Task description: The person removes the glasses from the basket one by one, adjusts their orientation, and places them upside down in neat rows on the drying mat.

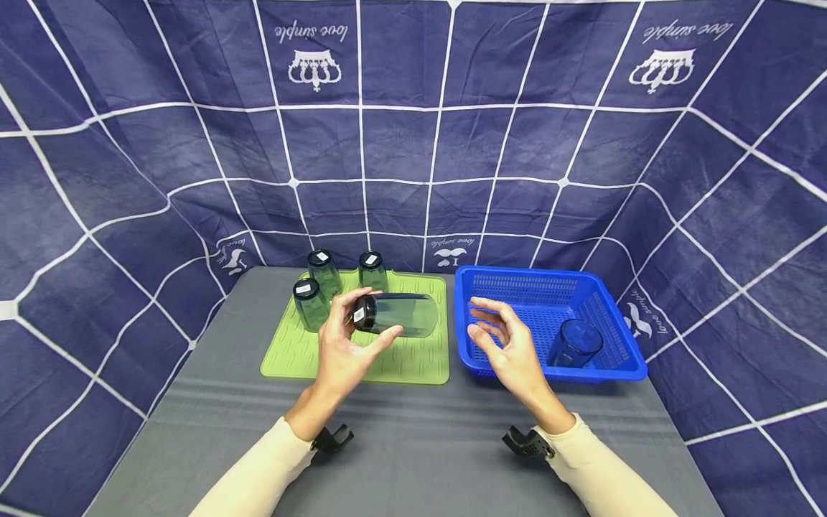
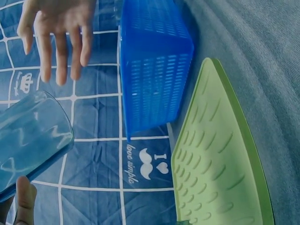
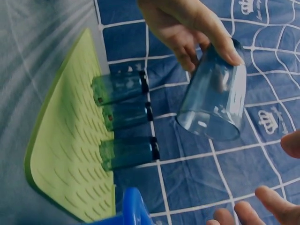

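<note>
My left hand (image 1: 347, 352) grips a tinted drinking glass (image 1: 403, 314) near its dark base, thumb on one side and fingers on the other. The glass lies sideways in the air above the green mat, its mouth towards my right hand. In the right wrist view the held glass (image 3: 213, 93) tilts mouth down. My right hand (image 1: 513, 352) hovers over the left part of the blue basket, fingers loosely bent, holding nothing. Three more glasses (image 1: 312, 305) stand upside down on the mat's far left area, white labels on their bases.
The green drying mat (image 1: 413, 366) lies on a grey cloth-covered table (image 1: 413, 445). To its right sits the blue plastic basket (image 1: 620, 370), with one glass (image 1: 575, 343) inside at the right. A blue grid-patterned cloth (image 1: 413, 143) hangs behind and at both sides.
</note>
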The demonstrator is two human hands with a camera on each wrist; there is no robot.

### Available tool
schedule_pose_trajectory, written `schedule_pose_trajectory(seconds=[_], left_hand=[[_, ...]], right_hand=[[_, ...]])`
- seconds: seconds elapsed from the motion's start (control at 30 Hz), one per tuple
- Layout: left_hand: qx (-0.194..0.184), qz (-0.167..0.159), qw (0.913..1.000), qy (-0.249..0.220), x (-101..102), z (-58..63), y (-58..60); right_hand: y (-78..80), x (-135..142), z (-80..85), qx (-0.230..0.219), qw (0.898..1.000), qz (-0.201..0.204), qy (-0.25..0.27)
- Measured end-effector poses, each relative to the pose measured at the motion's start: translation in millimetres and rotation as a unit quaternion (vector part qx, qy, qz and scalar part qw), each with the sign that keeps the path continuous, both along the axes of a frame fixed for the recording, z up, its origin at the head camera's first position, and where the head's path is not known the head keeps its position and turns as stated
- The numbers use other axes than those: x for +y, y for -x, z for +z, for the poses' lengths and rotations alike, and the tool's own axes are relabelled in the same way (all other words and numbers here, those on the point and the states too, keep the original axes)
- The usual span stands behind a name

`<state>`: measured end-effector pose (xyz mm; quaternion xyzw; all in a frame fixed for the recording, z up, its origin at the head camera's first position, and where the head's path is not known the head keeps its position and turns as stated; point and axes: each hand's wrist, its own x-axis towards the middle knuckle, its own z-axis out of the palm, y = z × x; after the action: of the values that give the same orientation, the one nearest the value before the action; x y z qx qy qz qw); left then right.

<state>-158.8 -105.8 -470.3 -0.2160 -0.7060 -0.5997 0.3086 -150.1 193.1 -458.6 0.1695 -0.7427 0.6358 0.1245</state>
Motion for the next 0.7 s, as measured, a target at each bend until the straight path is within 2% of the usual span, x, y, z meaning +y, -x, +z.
schedule_pose_trajectory(seconds=[0.27, 0.7], left_hand=[[-0.012, 0.033, 0.9993, 0.014, -9, -4.8, 4.9], [-0.032, 0.071, 0.9964, 0.035, -17, -8.7, 9.3]], right_hand=[[1.3, 14, 4.8, 0.031, 0.997, -0.028, -0.065], [1.5, 36, 12.9, 0.099, 0.980, -0.079, -0.155]])
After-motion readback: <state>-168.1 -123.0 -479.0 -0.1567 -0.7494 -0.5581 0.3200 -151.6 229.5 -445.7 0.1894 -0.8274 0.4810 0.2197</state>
